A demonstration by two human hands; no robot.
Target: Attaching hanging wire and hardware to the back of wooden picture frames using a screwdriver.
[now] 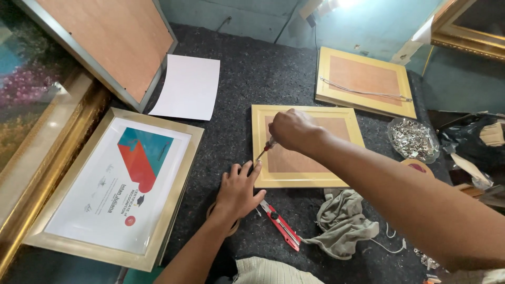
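Frame [307,147], small and yellow, lying back-up on the dark felt table [252,79], near the middle, its brown backing board facing up. Right hand [292,129] hovering over the frame's left part, fingers clamped on a screwdriver [264,150], tip slanting down toward the frame's left edge. Left hand [239,190] resting flat on the felt just beside that same edge, fingers spread apart, fingertips touching or nearly touching the frame's side, holding nothing. Red cutter [280,225] lying on the felt just right of the left wrist, close to a crumpled grey rag [344,223]. Tape roll [221,218] showing partly under the left wrist. Second yellow frame [365,81] lying back-up farther off at the upper right, a wire strung across its back. Glass bowl [414,139] of small metal clips sitting right of the near frame. Gold-framed certificate [113,186] lying face-up at the left, well apart from the hands. White sheet [187,87] lying above it, beside a large grey frame [105,44] leaning back-up.
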